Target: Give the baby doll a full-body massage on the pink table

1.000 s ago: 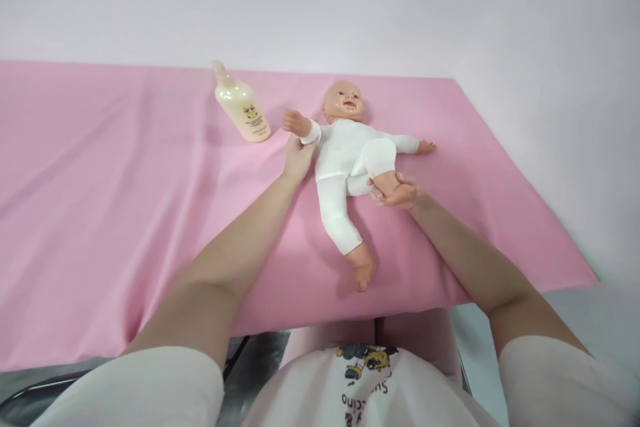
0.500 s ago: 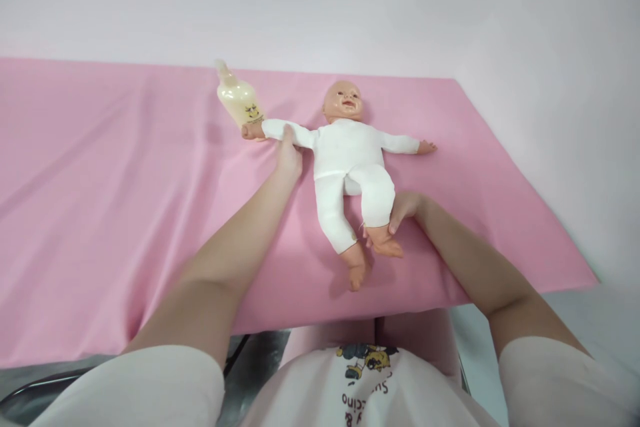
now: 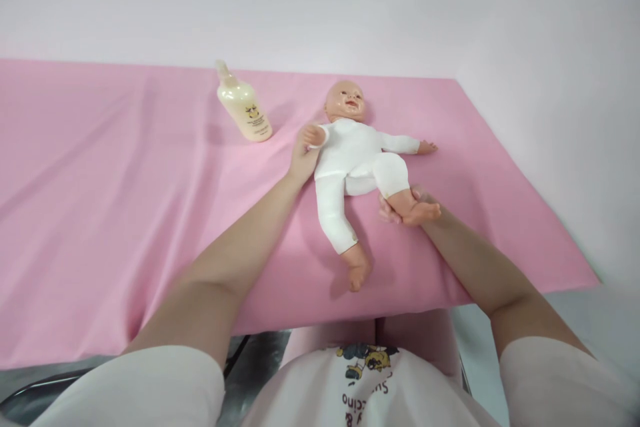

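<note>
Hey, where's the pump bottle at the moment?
In the head view, the pump bottle is on the pink cloth, toward the cloth's far edge, to the left of the doll and a little beyond the left hand.

Upside-down print on the near shirt (image 3: 365, 390) partly reads "Su", "cino" and "&"; the far-left bottle (image 3: 245, 110) bears a label (image 3: 257, 121) too small to read.

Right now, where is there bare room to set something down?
Bare pink cloth lies left of the pump bottle and left forearm, and right of the baby doll to the cloth's edge. It is crowded at the doll: left hand on its bent arm, right hand round one ankle.
</note>
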The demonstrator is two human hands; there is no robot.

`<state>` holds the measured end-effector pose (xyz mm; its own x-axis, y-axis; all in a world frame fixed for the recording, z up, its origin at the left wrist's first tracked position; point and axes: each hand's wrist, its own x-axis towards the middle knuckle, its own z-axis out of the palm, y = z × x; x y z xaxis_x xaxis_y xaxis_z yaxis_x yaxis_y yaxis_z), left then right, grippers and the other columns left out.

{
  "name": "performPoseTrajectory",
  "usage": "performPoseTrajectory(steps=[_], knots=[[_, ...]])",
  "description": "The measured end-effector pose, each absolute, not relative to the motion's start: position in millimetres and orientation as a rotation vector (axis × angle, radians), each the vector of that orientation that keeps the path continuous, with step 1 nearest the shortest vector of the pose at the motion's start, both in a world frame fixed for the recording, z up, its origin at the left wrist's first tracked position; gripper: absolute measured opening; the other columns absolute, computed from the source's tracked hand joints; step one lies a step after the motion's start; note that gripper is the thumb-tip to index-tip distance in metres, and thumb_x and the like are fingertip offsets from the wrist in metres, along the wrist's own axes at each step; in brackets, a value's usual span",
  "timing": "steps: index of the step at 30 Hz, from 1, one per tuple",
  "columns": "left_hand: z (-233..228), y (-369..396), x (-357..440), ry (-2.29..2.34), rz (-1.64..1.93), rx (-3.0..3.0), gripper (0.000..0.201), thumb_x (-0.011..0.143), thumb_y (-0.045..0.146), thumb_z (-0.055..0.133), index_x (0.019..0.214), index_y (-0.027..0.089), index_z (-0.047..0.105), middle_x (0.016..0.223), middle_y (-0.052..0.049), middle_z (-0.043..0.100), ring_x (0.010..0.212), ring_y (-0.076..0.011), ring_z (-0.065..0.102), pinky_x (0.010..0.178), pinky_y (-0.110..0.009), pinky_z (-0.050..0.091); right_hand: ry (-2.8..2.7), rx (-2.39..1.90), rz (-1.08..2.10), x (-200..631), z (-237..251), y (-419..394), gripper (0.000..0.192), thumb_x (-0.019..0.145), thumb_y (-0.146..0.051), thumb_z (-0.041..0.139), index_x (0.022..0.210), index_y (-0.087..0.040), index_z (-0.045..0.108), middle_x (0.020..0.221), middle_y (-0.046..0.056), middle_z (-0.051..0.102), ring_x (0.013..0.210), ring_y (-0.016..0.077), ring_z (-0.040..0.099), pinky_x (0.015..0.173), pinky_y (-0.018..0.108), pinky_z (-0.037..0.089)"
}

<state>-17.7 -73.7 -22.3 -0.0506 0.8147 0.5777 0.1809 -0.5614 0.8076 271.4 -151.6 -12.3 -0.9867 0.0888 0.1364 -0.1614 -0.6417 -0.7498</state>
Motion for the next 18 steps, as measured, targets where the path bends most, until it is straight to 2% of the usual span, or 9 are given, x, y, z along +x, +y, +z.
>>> performPoseTrajectory(steps=[2,6,10,18], knots=[[-19,-77,-18,1.036,1.537,2.003,0.039,0.088,0.052,0.065,0.116,0.025,0.071,0.135,-0.009,0.063,0.132,-0.0277,0.054,0.119,-0.049,0.035,-1.211,0.031,2.539,268,-12,-149,0.055,0.071,-0.057,0.078,0.097,-0.01,0.067,0.072,0.005,0.071,0.063,0.0135,0.063,0.064,0.026,0.051],[-12,-82,-18,1.004,1.439,2.178,0.028,0.092,0.041,0.059,0.113,0.031,0.075,0.139,-0.006,0.061,0.138,-0.0278,0.048,0.122,-0.052,0.028,-1.125,-0.39,2.395,261,-2,-148,0.04,0.086,-0.045,0.061,0.105,-0.01,0.064,0.076,0.004,0.069,0.064,0.0121,0.062,0.055,0.022,0.048],[-8,-84,-15,1.009,1.447,2.098,0.023,0.088,0.041,0.066,0.106,0.033,0.077,0.135,-0.004,0.064,0.136,-0.0284,0.051,0.123,-0.053,0.026,-1.034,-0.525,2.396,259,2,-147,0.036,0.089,-0.042,0.054,0.1,-0.01,0.067,0.071,0.003,0.067,0.059,0.0114,0.056,0.049,0.021,0.042],[-6,-85,-13,1.002,1.45,2.086,0.027,0.085,0.047,0.068,0.105,0.03,0.076,0.134,-0.006,0.065,0.137,-0.0289,0.051,0.124,-0.054,0.025,-1.046,-0.474,2.404,260,-2,-145,0.037,0.09,-0.043,0.052,0.103,-0.011,0.065,0.073,0.003,0.068,0.058,0.0106,0.055,0.052,0.022,0.043]])
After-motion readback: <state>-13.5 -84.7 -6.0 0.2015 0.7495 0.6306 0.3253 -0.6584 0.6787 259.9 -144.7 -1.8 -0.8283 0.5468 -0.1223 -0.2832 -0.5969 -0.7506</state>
